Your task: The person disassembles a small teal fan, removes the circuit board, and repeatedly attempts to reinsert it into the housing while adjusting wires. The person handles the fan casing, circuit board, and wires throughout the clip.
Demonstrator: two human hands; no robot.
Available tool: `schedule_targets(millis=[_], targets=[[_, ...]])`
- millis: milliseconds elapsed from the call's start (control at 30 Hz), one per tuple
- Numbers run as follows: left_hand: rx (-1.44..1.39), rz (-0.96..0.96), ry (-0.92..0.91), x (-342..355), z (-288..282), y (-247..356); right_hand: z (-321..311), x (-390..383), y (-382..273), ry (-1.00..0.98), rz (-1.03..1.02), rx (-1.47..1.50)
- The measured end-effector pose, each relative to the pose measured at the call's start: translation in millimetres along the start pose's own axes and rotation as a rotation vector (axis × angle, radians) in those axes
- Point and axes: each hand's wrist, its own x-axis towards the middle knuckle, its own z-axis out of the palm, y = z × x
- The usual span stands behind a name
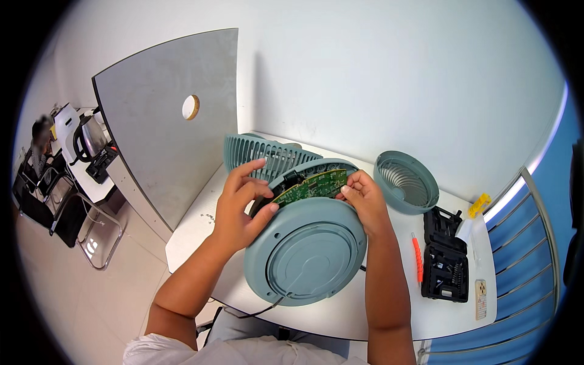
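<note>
A teal round appliance base (304, 249) stands tilted at the middle of the white table, with a dark cord at its bottom and an opened housing part (320, 163) behind it. Between them is a green circuit board (314, 186). My left hand (240, 213) grips the board's left end, thumb at its edge and some fingers raised over the housing. My right hand (364, 204) pinches the board's right end. A slatted teal grille (263, 155) lies behind, and a round teal cover (406, 182) sits at the back right.
An open black tool case (444, 274), orange screwdriver (417, 258), yellow object (479, 205) and power socket (480, 299) lie at right, beside a metal railing (541, 219). A grey partition (158, 146) stands left; beyond it are a kettle (91, 137), a chair (79, 225) and a person (39, 146).
</note>
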Motion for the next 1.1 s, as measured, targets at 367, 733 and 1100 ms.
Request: schedule_targets(millis=[367,733,1100], targets=[[0.109,0.035,-0.078,11.3,7.6,11.4,2.8,-1.2,0.9,0.071,-0.119,-0.243],[0.112,0.071,-0.042,9.2,8.8,8.9,8.1,-25.9,-12.1,0.219,-0.158,-0.405],[0.022,-0.041,-0.144,11.7,-4.2,9.3,-6.2,-89.7,-38.6,0.005,-0.676,-0.609]])
